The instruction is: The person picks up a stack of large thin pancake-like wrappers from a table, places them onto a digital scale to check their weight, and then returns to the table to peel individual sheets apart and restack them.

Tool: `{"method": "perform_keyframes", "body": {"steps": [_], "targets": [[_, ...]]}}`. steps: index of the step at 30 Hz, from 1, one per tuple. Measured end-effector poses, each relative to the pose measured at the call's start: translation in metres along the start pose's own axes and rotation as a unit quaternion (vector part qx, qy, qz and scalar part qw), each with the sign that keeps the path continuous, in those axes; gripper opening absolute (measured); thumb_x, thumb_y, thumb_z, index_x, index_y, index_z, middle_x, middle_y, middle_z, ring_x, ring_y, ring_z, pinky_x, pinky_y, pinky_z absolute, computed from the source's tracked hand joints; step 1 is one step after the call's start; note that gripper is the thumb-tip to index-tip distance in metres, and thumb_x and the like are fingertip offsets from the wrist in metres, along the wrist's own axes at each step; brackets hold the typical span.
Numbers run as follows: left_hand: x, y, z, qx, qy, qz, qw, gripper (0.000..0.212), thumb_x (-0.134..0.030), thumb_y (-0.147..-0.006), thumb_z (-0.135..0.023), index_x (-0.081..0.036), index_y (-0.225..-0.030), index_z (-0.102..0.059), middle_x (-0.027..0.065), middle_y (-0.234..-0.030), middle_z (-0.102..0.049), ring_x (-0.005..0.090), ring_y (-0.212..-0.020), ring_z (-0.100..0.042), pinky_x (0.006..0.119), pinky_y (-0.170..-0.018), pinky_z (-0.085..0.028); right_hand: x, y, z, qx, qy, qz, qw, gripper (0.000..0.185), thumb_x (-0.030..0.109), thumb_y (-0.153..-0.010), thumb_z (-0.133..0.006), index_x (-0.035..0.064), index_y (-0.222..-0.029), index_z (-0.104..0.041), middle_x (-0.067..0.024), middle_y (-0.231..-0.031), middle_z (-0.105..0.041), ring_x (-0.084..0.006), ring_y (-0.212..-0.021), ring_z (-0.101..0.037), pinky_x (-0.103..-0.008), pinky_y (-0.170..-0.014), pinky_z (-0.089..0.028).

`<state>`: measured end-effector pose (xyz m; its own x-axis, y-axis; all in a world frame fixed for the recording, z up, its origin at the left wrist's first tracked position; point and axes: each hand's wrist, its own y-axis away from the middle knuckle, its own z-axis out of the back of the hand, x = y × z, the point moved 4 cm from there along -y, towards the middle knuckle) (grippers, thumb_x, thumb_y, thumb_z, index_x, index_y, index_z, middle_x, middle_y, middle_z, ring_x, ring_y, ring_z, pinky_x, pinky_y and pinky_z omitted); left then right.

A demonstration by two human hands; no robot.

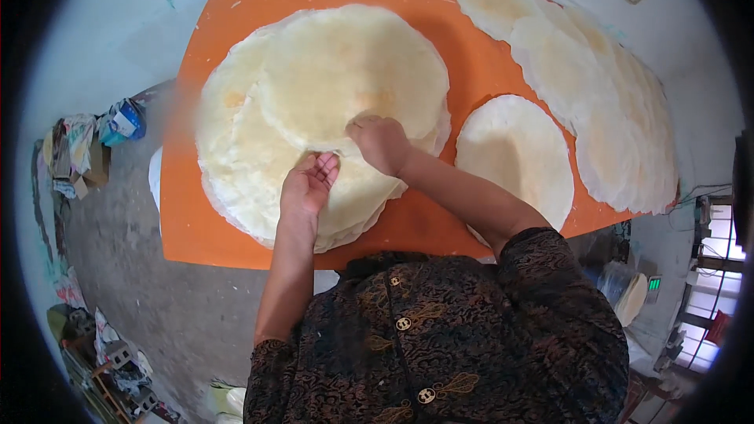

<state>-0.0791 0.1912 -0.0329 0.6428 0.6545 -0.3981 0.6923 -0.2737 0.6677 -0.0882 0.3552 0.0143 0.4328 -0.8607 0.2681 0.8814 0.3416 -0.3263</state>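
Large, thin, pale round flatbreads lie in a broad pile (247, 188) on an orange table (182, 212). A smaller round flatbread (330, 70) rests over the pile's upper part. My left hand (310, 181) is palm up at that flatbread's near edge, fingers curled; whether it pinches the edge cannot be told. Just to its right, my right hand (378, 142) is over the same edge, back of the hand up and fingers bent under. Its fingertips are hidden, so any hold on the bread is unclear.
One flatbread (524, 159) lies apart, right of the pile. Farther right, many overlapping flatbreads (612, 106) run along the table to the wall. Boxes and bags (88, 153) stand on the floor at the left, with hollow blocks (121, 355) at the lower left. A window (716, 282) is at far right.
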Motion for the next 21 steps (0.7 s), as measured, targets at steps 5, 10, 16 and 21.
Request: {"method": "perform_keyframes", "body": {"steps": [5,10,16,21], "targets": [[-0.004,-0.006,-0.001,-0.033,0.007,0.004,0.999,0.007,-0.012,-0.087,-0.046,-0.006,-0.089,-0.049,0.0089,-0.081,-0.057,0.0237,-0.076,-0.058,0.037,-0.072,-0.049,0.021,0.004,0.016,-0.033,0.023,0.008,0.999,0.021,0.012,-0.068,-0.056,0.0032,-0.087,-0.054,-0.0099,-0.089,-0.056,-0.0254,-0.084,-0.056,-0.0349,-0.064,-0.046],[-0.015,0.000,-0.016,0.023,-0.079,-0.005,0.997,0.006,-0.014,-0.086,-0.046,-0.011,-0.089,-0.051,0.0072,-0.081,-0.058,0.0219,-0.073,-0.059,0.034,-0.064,-0.047,0.022,0.002,0.017,-0.048,0.002,0.009,0.999,0.027,0.015,-0.067,-0.059,0.0031,-0.091,-0.050,-0.0114,-0.095,-0.053,-0.0266,-0.092,-0.052,-0.0359,-0.068,-0.045],[-0.026,0.037,-0.015,0.083,-0.091,-0.011,0.992,0.014,-0.019,-0.088,-0.044,-0.009,-0.095,-0.051,0.0092,-0.090,-0.062,0.0197,-0.077,-0.060,0.030,-0.065,-0.046,0.001,-0.021,0.008,0.074,0.054,-0.036,0.995,0.009,0.012,-0.075,-0.047,0.0072,-0.074,-0.055,-0.0112,-0.067,-0.056,-0.0286,-0.071,-0.058,-0.0409,-0.058,-0.047],[-0.047,0.098,0.068,-0.177,-0.233,-0.226,0.929,0.018,-0.018,-0.082,-0.055,-0.007,-0.096,-0.053,0.0019,-0.081,-0.055,0.0107,-0.076,-0.051,0.026,-0.060,-0.043,-0.015,-0.116,0.116,0.090,0.170,-0.056,0.980,0.015,0.023,-0.078,-0.049,0.0130,-0.082,-0.060,-0.0080,-0.084,-0.061,-0.0292,-0.079,-0.058,-0.0418,-0.065,-0.046]]}}
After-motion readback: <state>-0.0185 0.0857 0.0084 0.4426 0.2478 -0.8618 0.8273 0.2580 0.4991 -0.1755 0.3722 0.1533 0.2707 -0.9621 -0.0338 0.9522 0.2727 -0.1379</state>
